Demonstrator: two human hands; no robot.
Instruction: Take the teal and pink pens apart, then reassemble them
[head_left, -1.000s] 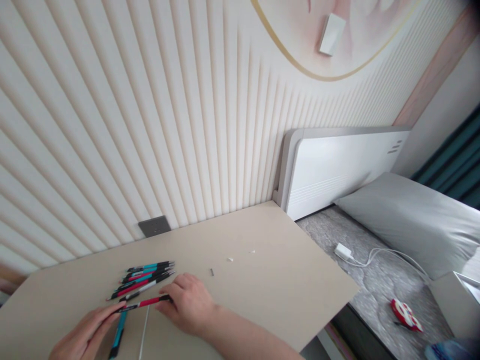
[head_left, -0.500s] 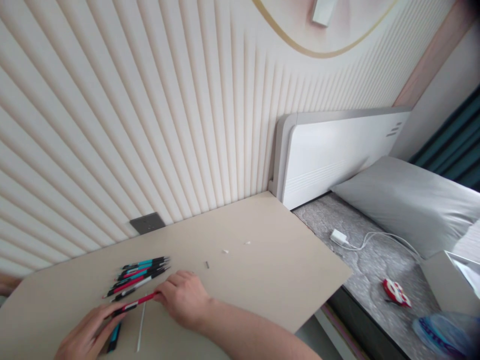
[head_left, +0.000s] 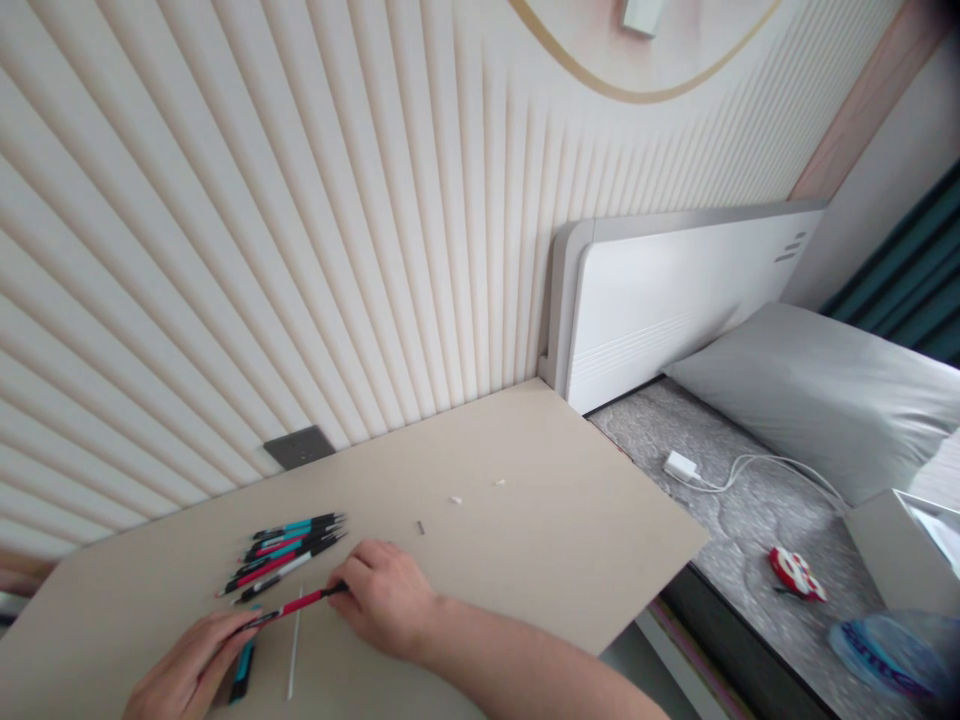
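"One red pen up for us here, held slantwise just over the table!"

"Who's got it?"

"Left hand on one end, thumb and fingers pinched together on it. At the other end, the right hand, clamped on too. Those fingers cover the very end, so I can't tell what they're doing there."

"How would you play it?"

"With the left as anchor, I'd say: firm, dead steady. Let the right do the fine work, pushing or pulling straight along the barrel. Any sideways force could bend something that thin."

"Traffic nearby?"

"Plenty! A bunch of pens lying close together just beyond, tips mostly the same way. A blue pen beside the left hand, partly hidden by it, and a white stick on the table, passing under the red pen. Wrists high there, please; a careless brush could roll either one."

"And those crumbs?"

"A grey bit near the right hand, two white bits farther out. Easily lost, I'd think, so swing that forearm gently."
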